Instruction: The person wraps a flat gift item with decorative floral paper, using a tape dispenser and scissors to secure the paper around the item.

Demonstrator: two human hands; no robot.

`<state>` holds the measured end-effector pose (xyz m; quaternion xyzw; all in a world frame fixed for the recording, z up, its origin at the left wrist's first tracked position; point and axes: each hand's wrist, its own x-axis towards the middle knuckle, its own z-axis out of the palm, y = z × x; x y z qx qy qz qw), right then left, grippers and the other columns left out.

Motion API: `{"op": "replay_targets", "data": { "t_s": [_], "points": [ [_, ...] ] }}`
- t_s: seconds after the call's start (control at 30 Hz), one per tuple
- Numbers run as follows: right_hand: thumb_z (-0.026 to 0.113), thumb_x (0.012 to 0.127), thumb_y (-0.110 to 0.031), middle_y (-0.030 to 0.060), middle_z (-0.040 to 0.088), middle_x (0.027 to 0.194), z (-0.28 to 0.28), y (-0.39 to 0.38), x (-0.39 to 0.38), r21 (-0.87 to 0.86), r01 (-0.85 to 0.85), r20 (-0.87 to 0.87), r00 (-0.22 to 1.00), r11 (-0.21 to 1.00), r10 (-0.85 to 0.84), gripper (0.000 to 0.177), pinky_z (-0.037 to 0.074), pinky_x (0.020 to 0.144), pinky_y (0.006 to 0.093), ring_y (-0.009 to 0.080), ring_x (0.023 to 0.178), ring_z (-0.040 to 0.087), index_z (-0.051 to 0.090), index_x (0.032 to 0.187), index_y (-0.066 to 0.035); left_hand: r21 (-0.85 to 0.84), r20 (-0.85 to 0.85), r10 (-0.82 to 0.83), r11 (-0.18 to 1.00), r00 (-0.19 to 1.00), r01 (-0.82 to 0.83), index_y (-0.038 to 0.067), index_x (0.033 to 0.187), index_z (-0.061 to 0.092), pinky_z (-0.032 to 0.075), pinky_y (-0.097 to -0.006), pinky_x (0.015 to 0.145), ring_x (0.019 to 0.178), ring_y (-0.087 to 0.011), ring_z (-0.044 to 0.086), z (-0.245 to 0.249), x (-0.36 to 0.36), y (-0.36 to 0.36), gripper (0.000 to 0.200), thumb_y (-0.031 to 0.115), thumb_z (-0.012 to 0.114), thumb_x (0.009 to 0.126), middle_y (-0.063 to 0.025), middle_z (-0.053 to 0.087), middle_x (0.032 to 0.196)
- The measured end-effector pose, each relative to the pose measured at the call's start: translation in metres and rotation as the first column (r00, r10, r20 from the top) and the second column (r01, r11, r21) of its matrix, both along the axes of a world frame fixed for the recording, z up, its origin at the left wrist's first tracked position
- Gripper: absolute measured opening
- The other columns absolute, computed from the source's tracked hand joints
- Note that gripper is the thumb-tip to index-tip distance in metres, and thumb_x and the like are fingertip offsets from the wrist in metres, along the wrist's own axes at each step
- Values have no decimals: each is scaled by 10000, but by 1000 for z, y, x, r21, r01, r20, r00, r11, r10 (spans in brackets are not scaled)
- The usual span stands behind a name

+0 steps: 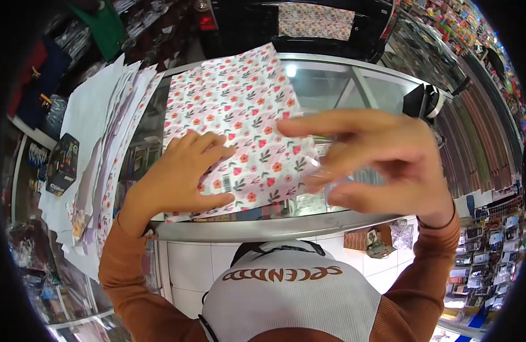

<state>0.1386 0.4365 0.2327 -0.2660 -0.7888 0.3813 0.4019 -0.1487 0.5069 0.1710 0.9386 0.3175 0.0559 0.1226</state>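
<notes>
Right hand (411, 145) raised, blurred, its grip unclear, left hand (174, 176) spread-fingered on floral paper (246, 102), covering part of a glass case (246, 229), indistinct goods (314, 202) inside, stacked sheets (94, 102) and black box (63, 162) leftward.

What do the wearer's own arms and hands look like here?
Both arms wear long rust-brown sleeves, ribbed-looking in texture and reaching about to the wrists. The left hand and right hand are ungloved. A thin dark band shows at the right wrist. Motion blur hides finer detail on the right hand.
</notes>
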Motion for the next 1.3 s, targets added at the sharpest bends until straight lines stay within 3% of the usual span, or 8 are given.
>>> {"op": "replay_targets", "data": {
  "t_s": [0.27, 0.4, 0.57, 0.77, 0.9, 1.0, 1.1, 1.3],
  "points": [
    [691, 824, 50, 186, 577, 1277, -57, 70, -82, -207, -275, -160, 956, 939, 245, 164, 531, 866, 287, 205, 1095, 615, 715, 982, 12, -49, 197, -158, 984, 968, 171, 118, 1152, 653, 313, -459, 1026, 1151, -353, 436, -38, -18, 30, 633, 583, 724, 728, -182, 495, 1284],
    [657, 842, 73, 157, 559, 1307, -82, 75, -95, -339, -372, -325, 908, 864, 263, 185, 523, 887, 274, 172, 1086, 611, 705, 1009, 9, -29, 223, -144, 988, 964, 154, 119, 1201, 634, 250, -482, 1104, 1235, -332, 411, -44, -21, 24, 644, 571, 715, 749, -159, 480, 1316],
    [649, 834, 100, 171, 546, 1317, -112, 73, -96, -479, -347, -359, 916, 806, 180, 191, 517, 922, 276, 180, 1104, 601, 698, 1001, 20, 88, 74, -58, 995, 996, 52, 67, 1400, 430, 169, -505, 1157, 1430, -349, 206, -45, -21, 20, 933, 703, 618, 744, -188, 339, 1487],
    [704, 825, 30, 152, 584, 1262, -117, 72, -95, -391, -303, -324, 929, 869, 178, 215, 496, 903, 260, 157, 1103, 597, 708, 1036, -11, 34, 87, -74, 997, 993, 71, 89, 1445, 382, 120, -538, 1161, 1443, -353, 179, -46, -26, 24, 1004, 730, 625, 712, -203, 270, 1526],
    [699, 818, 39, 157, 577, 1260, -116, 75, -95, -234, -270, -262, 942, 934, 207, 220, 506, 929, 285, 177, 1098, 602, 712, 1032, -12, 167, 22, -73, 983, 997, 68, 64, 1423, 415, 65, -609, 1138, 1445, -377, 160, -44, -26, 21, 1016, 754, 609, 703, -208, 254, 1534],
    [688, 817, 50, 154, 572, 1258, -109, 71, -94, -353, -230, -269, 953, 907, 137, 221, 537, 896, 299, 189, 1087, 607, 716, 1024, -21, 147, 5, -73, 987, 997, 71, 42, 1401, 443, 47, -632, 1126, 1443, -392, 158, -42, -27, 21, 1017, 766, 595, 703, -210, 252, 1534],
    [683, 815, 52, 151, 583, 1249, -112, 72, -97, -243, -164, -264, 960, 956, 97, 217, 556, 830, 298, 195, 1055, 622, 720, 1013, -29, 147, -33, -69, 986, 997, 74, 36, 1398, 447, 53, -627, 1126, 1442, -396, 160, -41, -27, 21, 1017, 767, 590, 706, -214, 251, 1534],
    [669, 808, 78, 224, 558, 1293, -106, 73, -96, -53, -181, -93, 980, 982, 175, 177, 537, 722, 279, 154, 840, 666, 721, 962, 7, 145, 63, -53, 988, 997, 44, 62, 1445, 382, 80, -612, 1130, 1433, -396, 196, -45, -27, 21, 1026, 741, 612, 711, -225, 267, 1524]
  ]
}}
